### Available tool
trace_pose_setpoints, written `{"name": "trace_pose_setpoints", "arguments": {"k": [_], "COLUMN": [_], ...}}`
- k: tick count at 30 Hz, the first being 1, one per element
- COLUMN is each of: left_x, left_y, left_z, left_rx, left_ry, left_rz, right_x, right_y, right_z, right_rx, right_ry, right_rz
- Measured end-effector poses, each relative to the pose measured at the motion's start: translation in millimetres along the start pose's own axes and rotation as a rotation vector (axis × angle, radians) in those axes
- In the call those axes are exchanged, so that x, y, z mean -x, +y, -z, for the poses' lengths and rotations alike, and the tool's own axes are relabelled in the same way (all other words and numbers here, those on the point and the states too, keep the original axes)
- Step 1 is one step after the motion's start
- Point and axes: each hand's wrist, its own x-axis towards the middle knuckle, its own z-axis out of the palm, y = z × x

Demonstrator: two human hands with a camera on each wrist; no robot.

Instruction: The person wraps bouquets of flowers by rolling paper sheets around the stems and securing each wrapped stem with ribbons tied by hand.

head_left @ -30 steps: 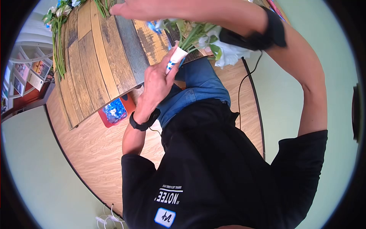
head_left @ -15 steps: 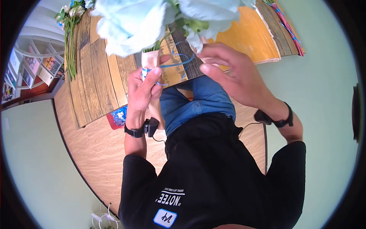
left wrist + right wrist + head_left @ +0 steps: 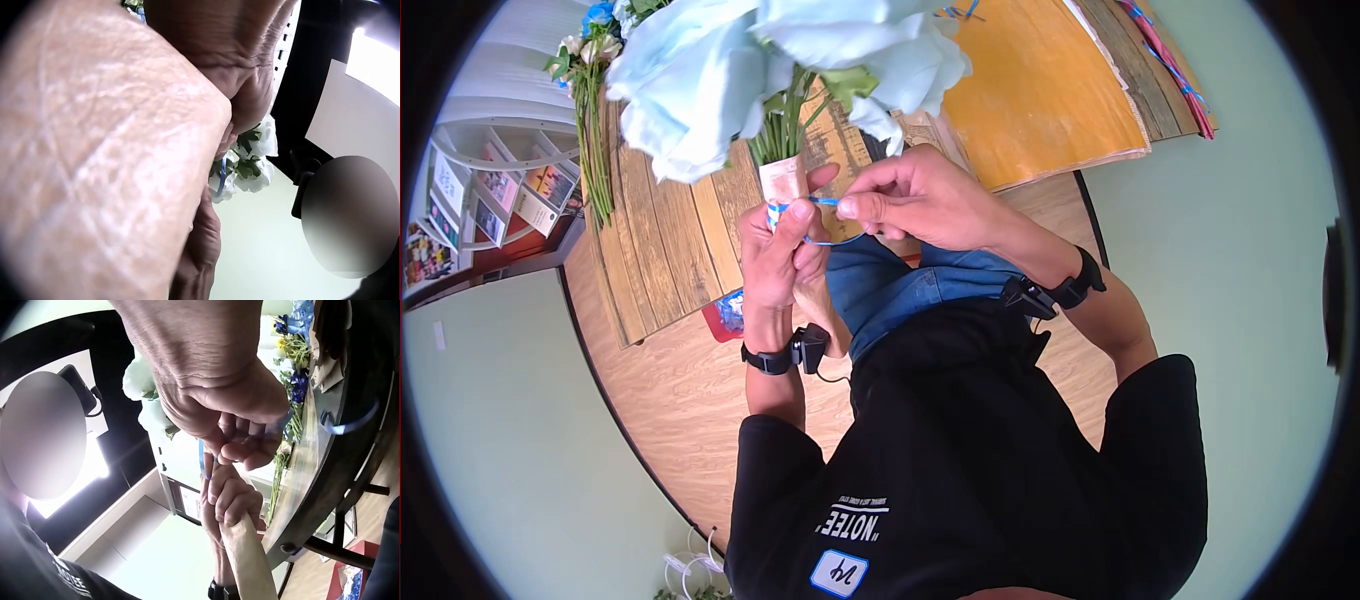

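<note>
Large pale blue flowers [image 3: 690,85] stand above green stems [image 3: 778,130], whose lower part is bound in a light tan wrap [image 3: 782,180]. My left hand [image 3: 772,255] grips the wrap, thumb across a blue-and-white band on it. Close beside it, my right hand [image 3: 930,200] pinches a thin blue ribbon [image 3: 825,202] that runs from the band. In the right wrist view the wrap's lower end [image 3: 247,556] sticks out below my left hand [image 3: 231,500], and the ribbon [image 3: 202,459] loops near the fingers. Skin fills much of the left wrist view, hiding the grip.
Green stems with flowers [image 3: 590,140] lie at the table's [image 3: 665,240] left side. Orange-yellow sheets [image 3: 1040,100] and a long pink wrapped bundle [image 3: 1165,65] lie on the right. Under the table's edge is a red box [image 3: 725,318] with blue material; a rack of pictures stands at left.
The right arm has come down from across the top of the view, and the right hand has moved left beside the left hand, pinching the ribbon. The bouquet has swung upright in the left hand.
</note>
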Motion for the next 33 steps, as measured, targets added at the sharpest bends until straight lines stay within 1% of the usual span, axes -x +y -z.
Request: {"name": "trace_pose_setpoints", "arguments": {"k": [2, 3, 4, 5, 6, 8, 9, 12, 13, 15, 16, 18, 19, 20, 22, 24, 26, 28, 29, 31, 32, 33], "left_x": [-2.0, -3.0, -4.0, -4.8, -5.1, -6.1, -6.7, -6.8, -7.2, -9.3, -10.5, -11.4, -10.8, -11.4, -13.2, -14.2, -14.6, -15.3, -15.3, -15.1, -16.6, -18.3], "left_y": [-1.7, -0.8, -0.8, -1.9, -3.3, -6.3, -7.1, -8.6, -11.0, -19.1, -22.6, -28.2, -21.5, -20.9, -21.2, -21.1, -22.1, -23.4, -24.4, -25.5, -29.0, -35.5], "left_z": [-3.0, -7.1, -9.4, -9.6, -9.8, -11.4, -13.1, -19.1, -18.2, -13.9, -13.1, -13.6, -21.0, -25.1, -30.7, -33.1, -33.7, -33.7, -34.4, -34.5, -31.1, -25.5], "left_rx": [-0.027, -0.098, -0.168, -0.174, -0.171, -0.271, -0.268, -0.409, -0.407, -0.548, -0.548, -0.800, -0.930, -0.928, -1.021, -1.030, -1.040, -1.124, -1.119, -1.253, -1.247, -1.289], "left_ry": [0.020, 0.061, 0.103, 0.095, 0.099, 0.133, 0.135, 0.169, 0.170, 0.141, 0.140, 0.154, 0.170, 0.172, 0.135, 0.134, 0.133, 0.071, 0.072, 0.038, 0.038, -0.003], "left_rz": [0.013, 0.026, 0.037, 0.038, 0.039, 0.022, 0.022, 0.038, 0.039, 0.009, 0.009, -0.057, -0.010, -0.011, -0.139, -0.136, -0.130, -0.243, -0.242, -0.281, -0.280, -0.358], "right_x": [2.2, 2.1, 0.9, 0.6, 2.9, 9.5, 12.7, 22.1, 24.3, 27.9, 29.0, 31.3, 32.4, 33.1, 33.7, 33.8, 34.4, 35.3, 36.6, 39.7, 40.9, 42.3], "right_y": [2.6, 5.3, 8.7, 9.8, 8.8, -1.0, -4.3, -7.9, -7.9, -6.5, -4.4, -5.5, -9.0, -11.2, -10.2, -8.1, -9.9, -13.7, -16.3, -25.4, -33.8, -43.4], "right_z": [0.1, 2.1, 5.7, 8.1, 9.2, 10.5, 11.6, 12.6, 12.4, 9.3, 6.4, 1.1, -1.4, -2.8, -4.4, -6.2, -6.7, -7.6, -9.0, -9.1, -7.8, -6.9], "right_rx": [-0.012, -0.014, 0.007, 0.027, 0.027, 0.068, 0.070, 0.079, 0.077, 0.075, 0.060, 0.047, 0.096, 0.146, 0.199, 0.170, 0.185, 0.201, 0.211, 0.224, 0.300, 0.375], "right_ry": [0.087, 0.085, 0.100, 0.114, 0.111, 0.154, 0.152, 0.157, 0.177, 0.199, 0.215, 0.232, 0.239, 0.246, 0.244, 0.235, 0.226, 0.219, 0.204, 0.190, 0.153, 0.116], "right_rz": [-0.031, -0.037, 0.014, 0.065, 0.061, 0.083, 0.081, 0.032, 0.027, 0.022, 0.012, 0.002, -0.002, -0.006, -0.002, 0.047, 0.039, 0.029, 0.043, 0.051, 0.074, 0.096]}}
